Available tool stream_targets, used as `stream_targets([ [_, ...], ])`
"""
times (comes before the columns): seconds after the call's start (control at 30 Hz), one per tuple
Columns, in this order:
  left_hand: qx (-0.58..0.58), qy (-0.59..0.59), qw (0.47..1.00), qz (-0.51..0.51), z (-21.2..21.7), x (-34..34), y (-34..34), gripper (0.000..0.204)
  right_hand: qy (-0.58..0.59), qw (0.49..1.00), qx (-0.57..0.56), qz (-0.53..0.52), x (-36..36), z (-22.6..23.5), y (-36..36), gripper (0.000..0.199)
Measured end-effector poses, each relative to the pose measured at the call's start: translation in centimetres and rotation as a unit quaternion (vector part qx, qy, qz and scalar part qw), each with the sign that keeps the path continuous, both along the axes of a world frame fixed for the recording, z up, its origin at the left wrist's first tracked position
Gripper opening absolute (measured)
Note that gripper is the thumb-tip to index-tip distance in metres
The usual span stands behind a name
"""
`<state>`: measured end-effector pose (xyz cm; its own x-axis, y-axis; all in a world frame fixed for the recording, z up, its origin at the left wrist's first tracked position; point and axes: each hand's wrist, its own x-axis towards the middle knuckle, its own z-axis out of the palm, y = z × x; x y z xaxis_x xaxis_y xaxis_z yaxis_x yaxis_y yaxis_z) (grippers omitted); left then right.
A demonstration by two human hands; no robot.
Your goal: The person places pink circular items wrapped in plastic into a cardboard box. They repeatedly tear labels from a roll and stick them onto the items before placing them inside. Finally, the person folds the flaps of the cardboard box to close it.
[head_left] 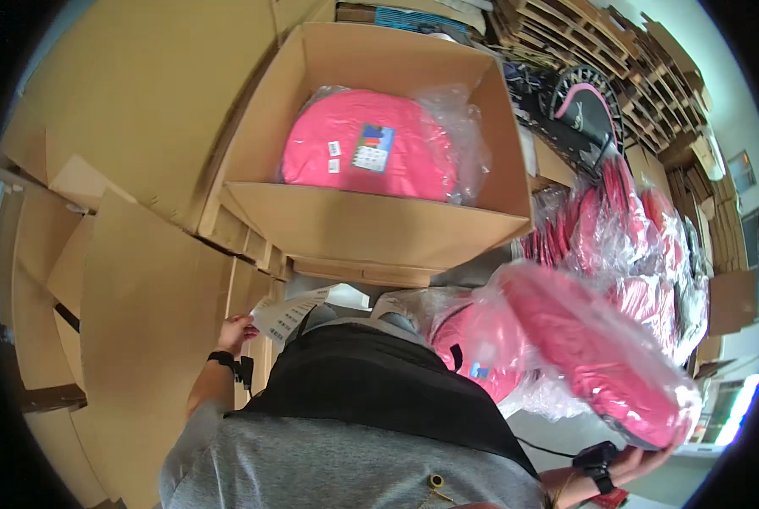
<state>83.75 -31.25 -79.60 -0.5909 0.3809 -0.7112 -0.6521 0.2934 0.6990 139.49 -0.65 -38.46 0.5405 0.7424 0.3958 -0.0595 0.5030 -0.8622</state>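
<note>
My right hand (642, 465), low at the right edge, grips the bottom rim of a round pink disc in clear plastic wrap (591, 348), which tilts up and leftward from my fingers. My left hand (237, 331), at my left side, pinches a white printed paper slip (290, 312) between closed fingers. Straight ahead sits an open cardboard box (371, 229) holding another wrapped pink disc (367, 146). More wrapped pink discs (642, 229) are stacked to the right of the box.
</note>
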Motion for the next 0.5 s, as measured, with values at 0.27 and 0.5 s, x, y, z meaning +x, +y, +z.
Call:
stream_targets([
  [0.27, 0.042, 0.037, 0.994, 0.089, -1.7, -1.2, -6.3, 0.012, -0.389, 0.869, 0.277, -0.127, -11.4, 6.3, 6.7, 0.058],
  [0.5, 0.096, 0.043, 0.982, 0.157, -2.3, 2.2, -7.5, 0.011, -0.220, 0.884, 0.218, 0.350, -33.4, 10.9, 22.0, 0.050],
])
